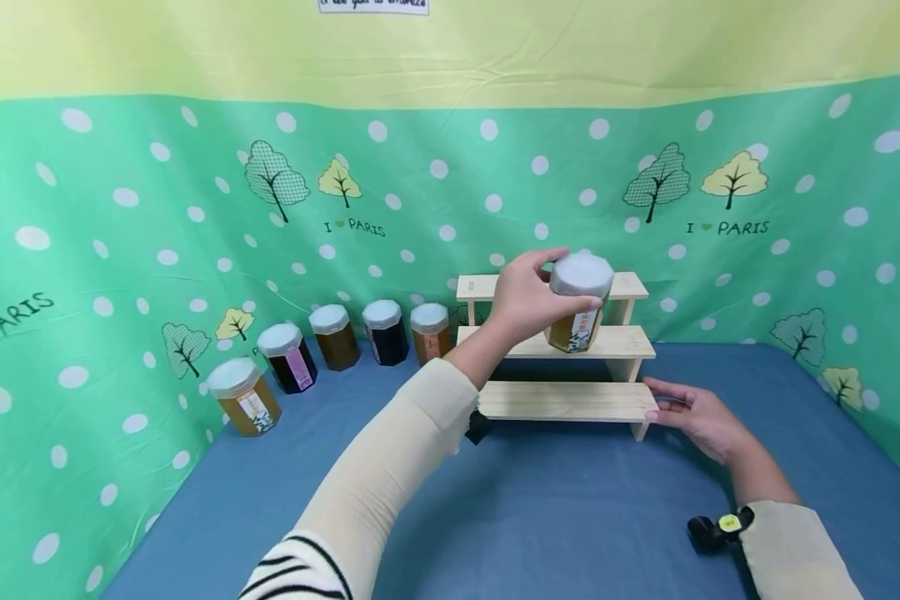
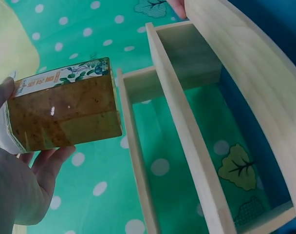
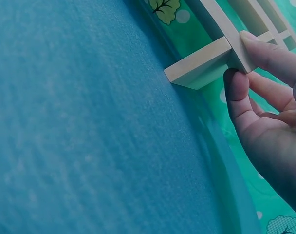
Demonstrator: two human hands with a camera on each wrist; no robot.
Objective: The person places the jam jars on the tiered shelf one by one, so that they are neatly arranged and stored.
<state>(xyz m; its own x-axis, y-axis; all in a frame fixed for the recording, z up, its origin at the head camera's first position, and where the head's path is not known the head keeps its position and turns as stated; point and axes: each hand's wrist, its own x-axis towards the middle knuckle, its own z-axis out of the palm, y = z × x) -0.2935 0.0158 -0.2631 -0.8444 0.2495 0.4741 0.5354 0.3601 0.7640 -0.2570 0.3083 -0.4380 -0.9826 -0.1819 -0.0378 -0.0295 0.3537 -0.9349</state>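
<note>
My left hand [image 1: 528,300] grips a honey jar [image 1: 576,329] near its white lid, holding it upright in front of the upper steps of a three-tier wooden shelf [image 1: 562,400]. In the left wrist view the jar [image 2: 65,107] shows amber contents and a flowered label, with a gap between its base and the shelf boards [image 2: 187,146]. At the right end of the lowest board, my right hand [image 1: 701,421] pinches the edge between thumb and fingers. The right wrist view shows this hand [image 3: 272,92] at the board's corner [image 3: 238,51], above a side support.
Several lidded jars stand in a curved row left of the shelf, among them an amber jar [image 1: 249,408], a dark jar with a pink label [image 1: 294,367] and a black jar [image 1: 387,340]. Blue cloth [image 1: 555,517] covers the table. A dotted green curtain [image 1: 420,200] hangs behind.
</note>
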